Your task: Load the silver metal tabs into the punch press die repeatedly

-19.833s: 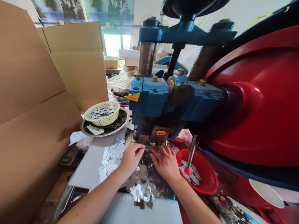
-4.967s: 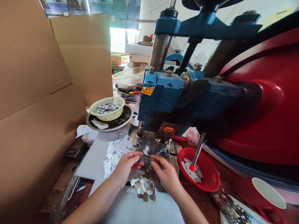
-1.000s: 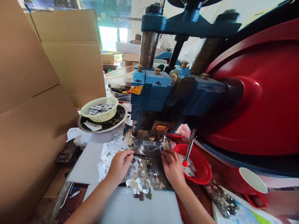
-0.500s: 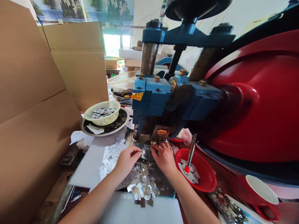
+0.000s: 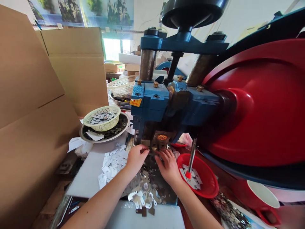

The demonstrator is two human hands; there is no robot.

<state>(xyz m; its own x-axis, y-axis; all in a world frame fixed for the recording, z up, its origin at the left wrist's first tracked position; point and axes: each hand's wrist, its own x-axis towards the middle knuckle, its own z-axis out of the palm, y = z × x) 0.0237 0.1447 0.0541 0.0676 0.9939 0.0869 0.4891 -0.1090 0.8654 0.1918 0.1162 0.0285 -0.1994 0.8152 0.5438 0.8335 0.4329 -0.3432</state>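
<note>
My left hand and right hand sit apart, curled, at the foot of the blue press; from the head view I can't tell whether they pinch anything. Flat plates lie left of them, cut pieces nearer, a red bowl right.

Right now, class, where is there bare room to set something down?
Bare: the left board, this side of the basin and left of the white plates; the front board, nearer than the scraps. Crowded: at the press, where the left hand and right hand are.
</note>
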